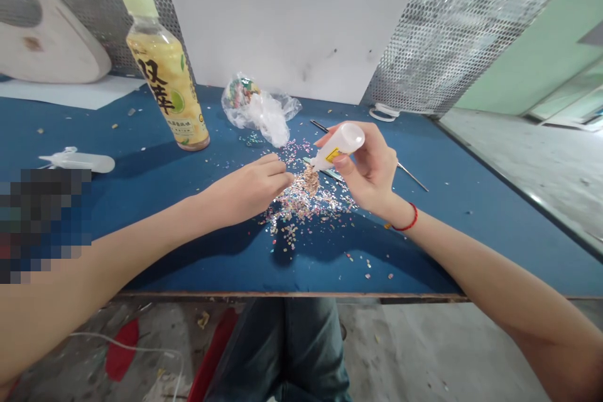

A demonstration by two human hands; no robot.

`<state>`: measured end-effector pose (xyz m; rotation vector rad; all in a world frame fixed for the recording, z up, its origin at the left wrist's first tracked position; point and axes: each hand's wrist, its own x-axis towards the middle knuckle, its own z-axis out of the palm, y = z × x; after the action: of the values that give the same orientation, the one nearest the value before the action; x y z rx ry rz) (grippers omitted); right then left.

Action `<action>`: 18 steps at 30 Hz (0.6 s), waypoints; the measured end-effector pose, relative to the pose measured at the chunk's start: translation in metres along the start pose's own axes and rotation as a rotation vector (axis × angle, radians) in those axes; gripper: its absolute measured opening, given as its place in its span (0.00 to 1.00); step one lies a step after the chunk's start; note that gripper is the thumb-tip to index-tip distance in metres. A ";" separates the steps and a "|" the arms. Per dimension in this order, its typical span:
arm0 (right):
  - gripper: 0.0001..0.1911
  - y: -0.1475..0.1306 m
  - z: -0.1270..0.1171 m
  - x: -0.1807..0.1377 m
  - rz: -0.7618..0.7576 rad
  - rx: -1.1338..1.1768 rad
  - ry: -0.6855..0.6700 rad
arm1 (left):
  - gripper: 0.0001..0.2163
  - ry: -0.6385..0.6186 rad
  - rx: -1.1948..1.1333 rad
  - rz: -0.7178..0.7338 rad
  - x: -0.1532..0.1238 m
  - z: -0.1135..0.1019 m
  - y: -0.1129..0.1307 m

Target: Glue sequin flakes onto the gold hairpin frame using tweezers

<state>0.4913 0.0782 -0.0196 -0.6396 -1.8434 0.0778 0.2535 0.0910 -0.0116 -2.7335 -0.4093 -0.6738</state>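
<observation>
Head view of a blue table (117, 251) strewn with multicolored flakes (301, 201). The right hand (367, 166), with a red cord (406, 220) at the wrist, grips a white squeeze bottle (340, 146) tilted nozzle-down at a flake clump (309, 179), while the curled left hand (249, 188) lies just beside the clump. Beyond stand a drink bottle (167, 75) and a crumpled plastic bag (257, 110), with a second squeeze bottle (78, 162) lying at left and a thin metal rod (412, 176) at right.
</observation>
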 end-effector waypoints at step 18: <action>0.15 -0.005 0.001 0.004 0.007 0.052 -0.001 | 0.11 -0.043 0.016 0.026 0.000 -0.002 0.002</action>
<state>0.4877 0.0761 -0.0151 -0.6101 -1.8343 0.1301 0.2539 0.0881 -0.0102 -2.7379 -0.3869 -0.6032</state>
